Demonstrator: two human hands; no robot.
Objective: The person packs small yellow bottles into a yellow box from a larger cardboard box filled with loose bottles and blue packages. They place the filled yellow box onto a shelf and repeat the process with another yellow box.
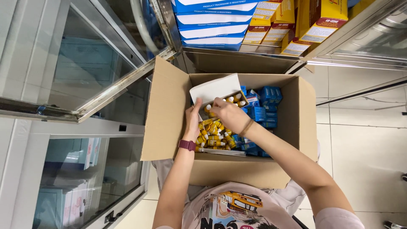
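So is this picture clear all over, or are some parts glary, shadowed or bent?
Head view: even, bright light; the hands and small bottles in the cardboard box look sharp. The glass cabinet door at left carries pale reflections that haze what lies behind it. Soft shadow sits inside the box's walls. Straight cabinet edges bow near the frame's borders, a wide-lens effect.

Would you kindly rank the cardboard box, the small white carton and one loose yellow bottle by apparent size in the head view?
1. cardboard box, by far the largest.
2. small white carton, held at the left hand and right hand.
3. loose yellow bottle, smallest.
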